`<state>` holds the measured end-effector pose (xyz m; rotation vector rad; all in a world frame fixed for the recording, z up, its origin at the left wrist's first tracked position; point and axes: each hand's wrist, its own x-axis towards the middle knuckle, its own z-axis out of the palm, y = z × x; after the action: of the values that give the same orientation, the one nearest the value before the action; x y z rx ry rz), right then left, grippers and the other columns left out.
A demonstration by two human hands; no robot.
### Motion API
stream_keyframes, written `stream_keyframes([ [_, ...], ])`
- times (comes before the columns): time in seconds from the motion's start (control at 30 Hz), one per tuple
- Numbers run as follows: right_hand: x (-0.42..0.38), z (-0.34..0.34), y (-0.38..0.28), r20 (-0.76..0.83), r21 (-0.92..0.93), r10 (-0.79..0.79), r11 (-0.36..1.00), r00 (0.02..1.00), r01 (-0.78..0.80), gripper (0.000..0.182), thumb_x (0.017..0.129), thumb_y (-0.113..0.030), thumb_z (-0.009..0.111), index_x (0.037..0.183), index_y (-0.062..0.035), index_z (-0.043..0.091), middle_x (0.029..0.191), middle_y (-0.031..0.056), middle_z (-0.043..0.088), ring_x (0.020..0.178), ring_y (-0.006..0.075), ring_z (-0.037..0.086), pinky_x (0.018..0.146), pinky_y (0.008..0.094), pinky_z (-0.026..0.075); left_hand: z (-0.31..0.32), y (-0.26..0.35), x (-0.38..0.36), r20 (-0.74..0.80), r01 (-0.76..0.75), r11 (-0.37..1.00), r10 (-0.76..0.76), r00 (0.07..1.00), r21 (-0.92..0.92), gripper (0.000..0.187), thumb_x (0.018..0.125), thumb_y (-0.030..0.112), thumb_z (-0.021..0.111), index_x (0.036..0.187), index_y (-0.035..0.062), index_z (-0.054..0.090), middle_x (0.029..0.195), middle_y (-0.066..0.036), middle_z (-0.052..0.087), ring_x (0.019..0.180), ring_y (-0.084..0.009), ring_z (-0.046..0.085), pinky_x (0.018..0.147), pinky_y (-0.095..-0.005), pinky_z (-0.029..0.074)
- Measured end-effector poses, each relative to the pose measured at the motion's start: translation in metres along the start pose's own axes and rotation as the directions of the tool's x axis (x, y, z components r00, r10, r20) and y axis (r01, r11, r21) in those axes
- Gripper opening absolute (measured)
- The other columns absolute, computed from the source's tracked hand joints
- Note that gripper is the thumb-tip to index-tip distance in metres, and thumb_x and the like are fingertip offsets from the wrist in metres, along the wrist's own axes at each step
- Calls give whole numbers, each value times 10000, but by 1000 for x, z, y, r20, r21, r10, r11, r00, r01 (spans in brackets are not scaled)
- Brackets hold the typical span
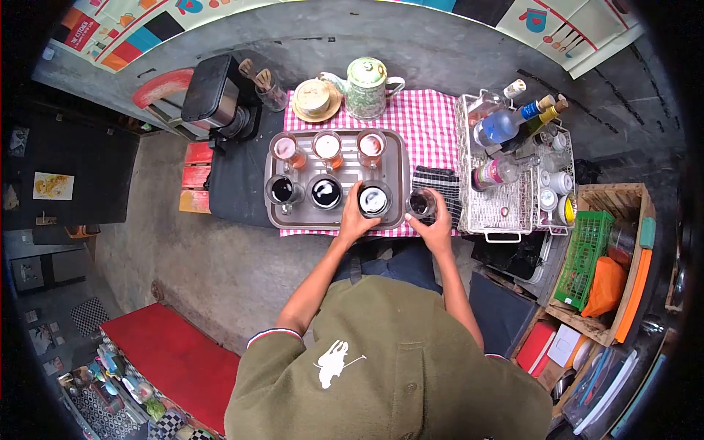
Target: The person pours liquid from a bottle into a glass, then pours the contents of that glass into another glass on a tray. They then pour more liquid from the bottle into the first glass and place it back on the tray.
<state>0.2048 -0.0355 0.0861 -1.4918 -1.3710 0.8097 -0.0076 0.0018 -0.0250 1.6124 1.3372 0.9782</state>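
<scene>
On a brown tray (pixel 402 158), three glasses of reddish drink stand in the back row, among them a middle glass (pixel 327 149). In front of them are dark-looking glasses, including a left one (pixel 284 190) and a middle one (pixel 325 192). My left hand (pixel 357 217) is closed round the right-hand front glass (pixel 373 199), near the tray's front right corner. Just right of the tray, my right hand (pixel 434 224) is wrapped round a smaller dark glass (pixel 420 204), beside a folded black checked cloth (pixel 440 183).
Behind the tray stand a green patterned teapot (pixel 366 89) and a lidded cup on a saucer (pixel 314 100). A white wire rack (pixel 503 217) with bottles and jars is at the right. A coffee machine (pixel 213 89) and a utensil jar (pixel 272 95) stand left.
</scene>
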Motion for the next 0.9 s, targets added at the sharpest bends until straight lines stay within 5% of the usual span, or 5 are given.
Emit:
stream_keyframes([
  [0.1,1,-5,-15,41,-32,-2,999,999,4,652,720,-158,854,1270,-2,539,1158,160,651,1068,257,662,936,373,511,-4,17,-4,-36,-47,997,49,998,61,1098,562,223,927,1453,-18,331,1332,-231,537,1262,-337,544,1078,-405,430],
  [0.5,15,-15,-65,70,-1,-179,984,981,180,671,689,-193,869,1251,9,563,1163,147,616,1081,259,630,944,373,500,-28,93,1,-94,-64,977,46,995,-201,1131,559,249,932,1456,-25,298,1322,-213,551,1235,-310,570,1055,-401,460],
  [0.9,16,-7,-87,40,91,-211,974,977,207,788,642,-203,895,1311,-33,514,1151,142,663,1042,234,660,914,371,512,-44,124,4,-70,-185,973,177,982,-135,1087,534,214,923,1429,-6,348,1389,-194,474,1302,-318,502,1096,-417,417],
])
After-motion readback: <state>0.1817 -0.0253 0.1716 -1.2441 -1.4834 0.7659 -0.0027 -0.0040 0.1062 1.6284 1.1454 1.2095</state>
